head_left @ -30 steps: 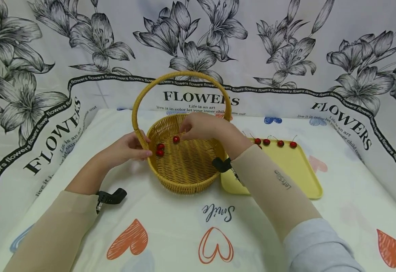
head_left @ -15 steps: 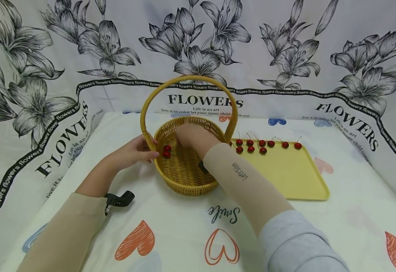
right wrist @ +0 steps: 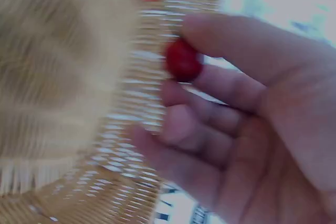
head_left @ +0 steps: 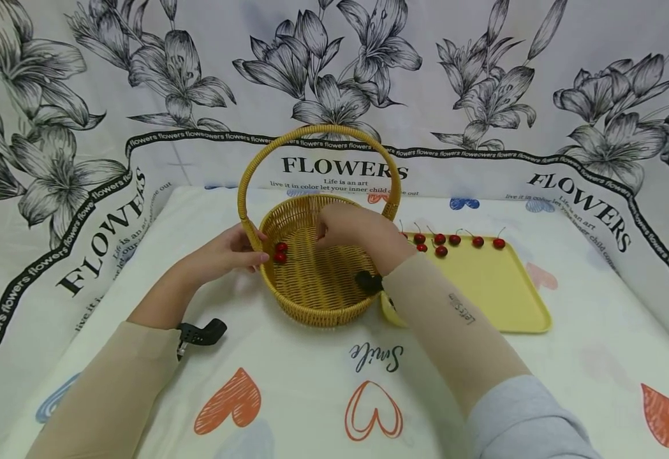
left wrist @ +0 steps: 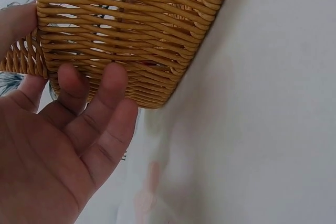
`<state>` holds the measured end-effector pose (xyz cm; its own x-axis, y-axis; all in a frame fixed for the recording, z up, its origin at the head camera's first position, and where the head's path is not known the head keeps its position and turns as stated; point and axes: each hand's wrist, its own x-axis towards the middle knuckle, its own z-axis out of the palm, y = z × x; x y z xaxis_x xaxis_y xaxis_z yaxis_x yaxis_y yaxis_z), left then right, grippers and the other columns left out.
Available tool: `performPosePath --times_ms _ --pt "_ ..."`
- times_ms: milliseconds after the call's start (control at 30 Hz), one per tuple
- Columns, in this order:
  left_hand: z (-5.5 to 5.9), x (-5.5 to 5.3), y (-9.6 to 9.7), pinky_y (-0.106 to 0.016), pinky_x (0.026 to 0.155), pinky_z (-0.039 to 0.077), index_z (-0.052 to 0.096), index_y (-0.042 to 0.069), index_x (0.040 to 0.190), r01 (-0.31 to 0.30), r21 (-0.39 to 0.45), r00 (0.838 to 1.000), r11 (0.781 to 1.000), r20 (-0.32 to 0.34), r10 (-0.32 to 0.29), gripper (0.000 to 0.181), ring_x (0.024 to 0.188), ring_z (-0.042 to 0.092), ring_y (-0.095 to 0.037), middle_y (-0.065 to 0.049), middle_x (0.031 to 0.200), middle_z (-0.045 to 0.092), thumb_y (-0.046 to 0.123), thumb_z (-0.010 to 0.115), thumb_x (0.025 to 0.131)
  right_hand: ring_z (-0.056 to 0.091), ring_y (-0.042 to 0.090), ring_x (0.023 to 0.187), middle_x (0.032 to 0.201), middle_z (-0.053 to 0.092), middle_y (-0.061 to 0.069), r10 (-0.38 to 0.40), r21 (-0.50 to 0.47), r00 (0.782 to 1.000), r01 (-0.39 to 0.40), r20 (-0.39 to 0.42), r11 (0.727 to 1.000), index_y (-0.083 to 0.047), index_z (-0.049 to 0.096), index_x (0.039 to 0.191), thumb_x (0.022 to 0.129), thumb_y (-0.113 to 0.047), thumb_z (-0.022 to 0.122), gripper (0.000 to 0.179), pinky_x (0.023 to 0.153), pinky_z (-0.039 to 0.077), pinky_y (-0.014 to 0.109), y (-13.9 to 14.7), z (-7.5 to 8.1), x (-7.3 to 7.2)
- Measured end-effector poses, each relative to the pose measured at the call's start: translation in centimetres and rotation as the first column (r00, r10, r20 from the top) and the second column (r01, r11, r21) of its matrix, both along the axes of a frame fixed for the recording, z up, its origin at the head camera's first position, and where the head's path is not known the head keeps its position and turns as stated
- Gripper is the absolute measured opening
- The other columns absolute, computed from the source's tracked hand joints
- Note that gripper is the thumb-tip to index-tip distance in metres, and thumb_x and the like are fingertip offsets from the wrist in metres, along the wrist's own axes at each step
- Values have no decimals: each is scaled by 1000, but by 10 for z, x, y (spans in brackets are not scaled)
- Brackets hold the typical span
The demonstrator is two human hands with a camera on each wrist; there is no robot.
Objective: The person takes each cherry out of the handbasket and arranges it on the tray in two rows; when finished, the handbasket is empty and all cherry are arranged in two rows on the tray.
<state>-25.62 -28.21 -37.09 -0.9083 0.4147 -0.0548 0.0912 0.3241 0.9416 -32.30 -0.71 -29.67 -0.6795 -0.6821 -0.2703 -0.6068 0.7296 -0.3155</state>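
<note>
My left hand (head_left: 219, 258) grips the rim of a woven basket (head_left: 321, 315) at the left foot of its arched handle (head_left: 244, 191). In the left wrist view its fingers (left wrist: 105, 93) lie along the outside of the weave. Over the basket's inside is my right hand (head_left: 354, 229). It pinches a red cherry (right wrist: 184, 60) between thumb and forefinger, as the right wrist view shows; the head view hides that cherry. Two more cherries (head_left: 280, 257) lie together inside the basket by the left wall.
A yellow tray (head_left: 483, 293) stands right of the basket, partly behind my right forearm. Several stemmed cherries (head_left: 454, 240) lie along its far edge. A white cloth (head_left: 294, 382) printed with hearts covers the table, and a flowered cloth (head_left: 483, 76) hangs behind.
My right hand reached deeper into the basket, then drew back up and right with a cherry. The cherry seen below that hand earlier no longer shows there. My left hand keeps its hold.
</note>
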Motion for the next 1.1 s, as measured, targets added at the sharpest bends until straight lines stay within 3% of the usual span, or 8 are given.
performPosePath --times_ms 67,200,333,567,800,967,1100 --pt "0 0 1 -45 83 57 43 -6 131 -2 2 1000 1000 -1 2 45 93 65 -26 -20 112 63 10 68 98 55 14 79 89 63 -2 -29 -103 999 32 24 994 -14 70 94 95 -22 71 8 71 46 31 16 4 10" --pt "0 1 0 -41 82 58 43 -7 132 -9 0 1000 1000 -8 9 45 92 65 -24 -19 111 63 10 68 98 53 20 81 87 60 4 -68 -295 995 86 71 952 -14 67 96 95 -19 68 5 69 44 35 45 11 31" --pt "0 1 0 -40 80 58 44 -8 132 -5 6 1000 1000 -21 5 44 92 66 -23 -19 110 64 9 67 99 58 20 86 91 66 -1 -106 -389 986 149 130 909 -19 73 103 98 -27 72 10 74 49 36 67 8 46" --pt "0 1 2 -38 80 58 44 -8 131 -9 7 1000 1000 -27 9 44 91 65 -23 -18 110 63 10 67 99 66 24 87 95 72 5 -169 -418 941 284 292 863 -14 73 121 97 -28 74 28 85 53 41 98 0 50" --pt "0 3 3 -39 80 58 43 -9 132 -12 11 1000 1000 -27 13 44 91 65 -22 -18 110 62 9 66 99 66 23 104 113 72 7 -157 -421 924 305 349 854 -15 70 128 96 -22 73 33 98 50 45 125 3 48" --pt "0 3 4 -39 80 57 43 -10 132 -6 27 1000 1000 -30 7 43 91 65 -22 -17 110 62 7 65 99 67 29 102 108 73 14 -158 -446 896 352 416 823 -12 67 130 96 -18 71 34 98 49 45 151 6 45" --pt "1 4 6 -39 80 58 43 -9 130 -12 17 999 1000 -41 13 42 91 64 -22 -19 113 61 9 66 100 66 30 97 106 75 14 -169 -462 890 373 424 805 -11 66 127 96 -20 71 33 80 49 39 173 8 44"
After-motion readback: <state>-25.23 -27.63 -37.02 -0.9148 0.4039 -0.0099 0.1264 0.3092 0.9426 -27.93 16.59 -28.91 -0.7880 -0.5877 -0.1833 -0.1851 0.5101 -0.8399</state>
